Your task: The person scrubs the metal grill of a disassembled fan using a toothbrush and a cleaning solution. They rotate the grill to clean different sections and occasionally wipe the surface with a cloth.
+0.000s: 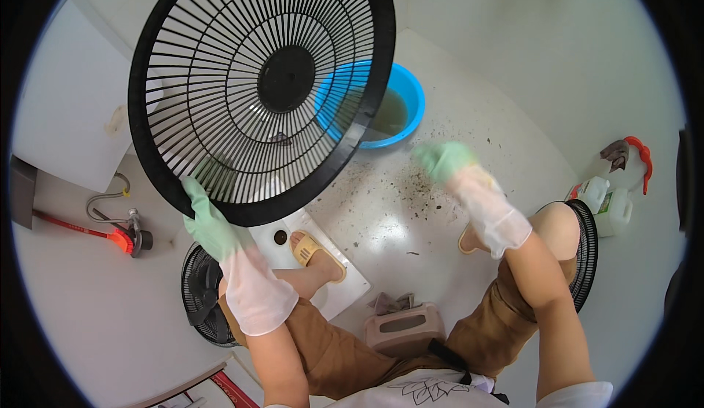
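Observation:
My left hand (pixel 212 221), in a green and white rubber glove, grips the lower left rim of a large round black fan grille (pixel 247 213), which is raised and tilted before me. My right hand (pixel 446 161), gloved alike, is blurred above the dirt-specked floor, right of the grille; whether its fingers hold anything cannot be made out. Beyond the grille stands a blue plastic basin (pixel 416 102) of murky water, partly seen through the bars.
Another fan grille with blades (pixel 204 292) lies by my left leg, and a black grille (pixel 586 254) by my right knee. Plastic jugs (pixel 615 212) stand at the right wall. A pink plastic stool (pixel 404 328) is between my legs. A red brush (pixel 120 238) and a hose (pixel 91 210) are at left.

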The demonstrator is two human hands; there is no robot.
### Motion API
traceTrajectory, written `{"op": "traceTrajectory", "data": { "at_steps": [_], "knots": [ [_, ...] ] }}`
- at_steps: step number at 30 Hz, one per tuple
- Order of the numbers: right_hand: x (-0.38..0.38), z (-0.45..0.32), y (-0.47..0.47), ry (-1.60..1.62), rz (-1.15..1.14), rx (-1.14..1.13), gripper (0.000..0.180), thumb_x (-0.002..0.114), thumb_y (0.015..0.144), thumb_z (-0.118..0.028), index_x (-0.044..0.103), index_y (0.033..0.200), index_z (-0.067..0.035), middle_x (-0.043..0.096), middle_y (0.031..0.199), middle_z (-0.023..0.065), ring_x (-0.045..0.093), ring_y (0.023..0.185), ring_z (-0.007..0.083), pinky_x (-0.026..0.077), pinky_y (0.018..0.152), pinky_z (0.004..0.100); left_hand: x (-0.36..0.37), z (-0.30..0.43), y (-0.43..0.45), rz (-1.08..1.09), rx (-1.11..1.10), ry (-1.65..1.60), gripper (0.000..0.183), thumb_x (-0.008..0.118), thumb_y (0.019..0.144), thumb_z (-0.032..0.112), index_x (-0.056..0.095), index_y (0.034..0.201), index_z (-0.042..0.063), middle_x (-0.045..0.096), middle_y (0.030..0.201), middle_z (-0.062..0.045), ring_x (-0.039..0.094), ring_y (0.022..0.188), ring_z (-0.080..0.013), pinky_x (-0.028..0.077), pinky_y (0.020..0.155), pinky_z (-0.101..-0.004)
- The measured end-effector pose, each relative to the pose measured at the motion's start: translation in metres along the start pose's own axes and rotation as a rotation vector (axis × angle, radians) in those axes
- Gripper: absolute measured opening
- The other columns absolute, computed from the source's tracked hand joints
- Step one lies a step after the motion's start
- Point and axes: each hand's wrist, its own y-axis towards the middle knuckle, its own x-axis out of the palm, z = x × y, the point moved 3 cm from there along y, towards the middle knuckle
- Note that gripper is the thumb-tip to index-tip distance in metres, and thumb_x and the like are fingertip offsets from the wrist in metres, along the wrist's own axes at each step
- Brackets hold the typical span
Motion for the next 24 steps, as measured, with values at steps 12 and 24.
{"op": "traceTrajectory", "data": {
  "at_steps": [12, 24],
  "knots": [
    [-0.009, -0.017, -0.015, 0.006, -0.199, -0.123, 0.032, 0.056, 0.095, -0.032, 0.066, 0.118, -0.012, 0.071, 0.103, 0.0080, 0.065, 0.089, 0.0183, 0.050, 0.082, 0.0332, -0.003, 0.004, 0.007, 0.016, -0.120, -0.210, 0.048, 0.060, 0.093, 0.031, 0.053, 0.122, -0.007, 0.057, 0.122, -0.015, 0.059, 0.107, -0.0247, 0.049, 0.093, -0.0358],
    [-0.070, 0.020, 0.016, 1.105, 0.356, 0.114, 0.061, 0.057, 0.087, -0.061, 0.058, 0.124, -0.012, 0.070, 0.088, 0.0081, 0.021, 0.042, 0.0031, 0.020, 0.041, 0.0198, -0.009, 0.007, 0.014, -0.139, -0.497, -0.278, 0.043, 0.065, 0.090, 0.032, 0.057, 0.120, 0.002, 0.063, 0.116, -0.011, 0.061, 0.103, -0.0251, 0.051, 0.091, -0.0392]
  ]
}}
